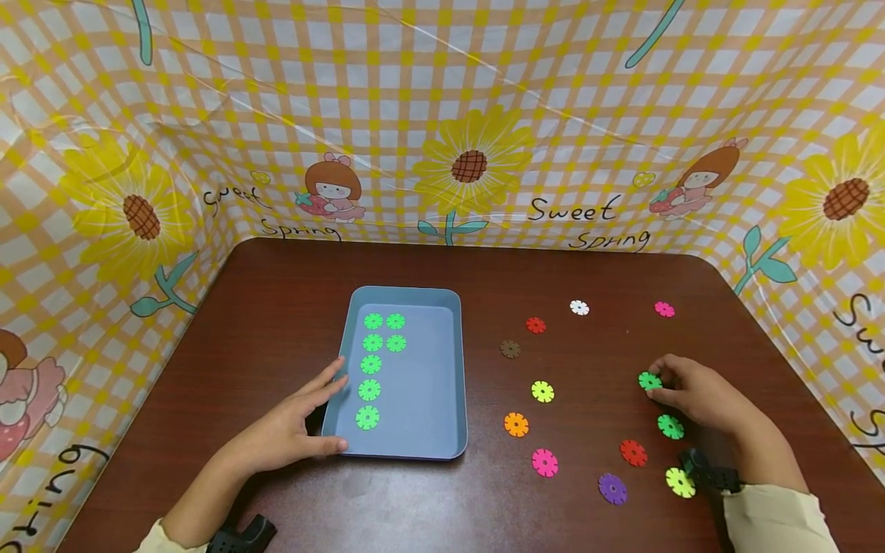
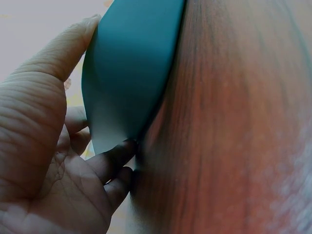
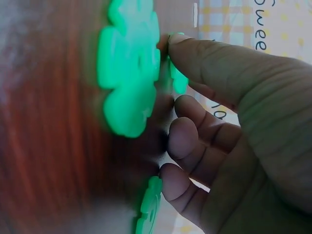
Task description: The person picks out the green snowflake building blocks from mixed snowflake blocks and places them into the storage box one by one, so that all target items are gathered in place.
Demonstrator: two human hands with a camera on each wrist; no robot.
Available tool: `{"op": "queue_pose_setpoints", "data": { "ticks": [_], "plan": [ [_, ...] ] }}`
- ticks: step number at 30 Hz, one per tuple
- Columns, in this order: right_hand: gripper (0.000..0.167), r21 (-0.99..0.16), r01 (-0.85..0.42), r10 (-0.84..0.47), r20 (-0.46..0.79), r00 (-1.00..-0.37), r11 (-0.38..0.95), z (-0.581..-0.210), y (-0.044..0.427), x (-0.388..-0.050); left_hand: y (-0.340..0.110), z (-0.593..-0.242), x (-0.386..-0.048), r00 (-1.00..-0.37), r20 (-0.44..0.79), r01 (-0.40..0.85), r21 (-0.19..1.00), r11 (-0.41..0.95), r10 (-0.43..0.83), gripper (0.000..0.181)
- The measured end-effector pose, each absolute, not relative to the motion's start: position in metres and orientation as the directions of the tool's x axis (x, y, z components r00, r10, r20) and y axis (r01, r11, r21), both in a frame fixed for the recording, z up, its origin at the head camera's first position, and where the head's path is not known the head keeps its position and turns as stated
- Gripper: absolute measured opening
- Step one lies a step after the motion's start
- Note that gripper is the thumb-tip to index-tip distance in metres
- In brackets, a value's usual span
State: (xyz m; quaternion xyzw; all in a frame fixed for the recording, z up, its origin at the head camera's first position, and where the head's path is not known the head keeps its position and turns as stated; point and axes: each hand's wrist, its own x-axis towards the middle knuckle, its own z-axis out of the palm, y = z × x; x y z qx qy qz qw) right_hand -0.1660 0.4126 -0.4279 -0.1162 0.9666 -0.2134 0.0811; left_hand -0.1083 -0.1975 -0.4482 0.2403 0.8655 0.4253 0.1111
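A blue-grey tray (image 1: 422, 369) holds several green notched plastic discs (image 1: 370, 365) laid in two columns, the left one longer. My left hand (image 1: 293, 426) rests at the tray's near left corner with fingers spread, the thumb on its rim; lower fingertips touch its outer side in the left wrist view. On the right, my right hand (image 1: 694, 392) pinches a green notched disc (image 1: 649, 382) between thumb and index finger, at the tabletop. Another green disc (image 3: 129, 68) lies close to that hand, and a further one (image 3: 148, 209) shows below its fingers in the right wrist view.
Right of the tray, loose discs lie scattered on the brown table (image 1: 525, 514): orange (image 1: 515, 425), purple (image 1: 612, 488), white (image 1: 579, 307), brown (image 1: 510, 349), plus several red, pink and yellow ones. A checked cloth (image 1: 387, 92) hangs around the table's back and sides.
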Motion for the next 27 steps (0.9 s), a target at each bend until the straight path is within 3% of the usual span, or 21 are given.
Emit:
{"op": "queue_pose_setpoints", "data": {
  "ticks": [27],
  "plan": [
    [0.024,-0.379,-0.223,-0.265,-0.061,-0.962,0.898,-0.4279,0.4076,-0.1658,-0.1979,-0.4476,-0.1089,-0.861,0.008,0.320,0.786,0.529,0.509,0.094]
  ]
}}
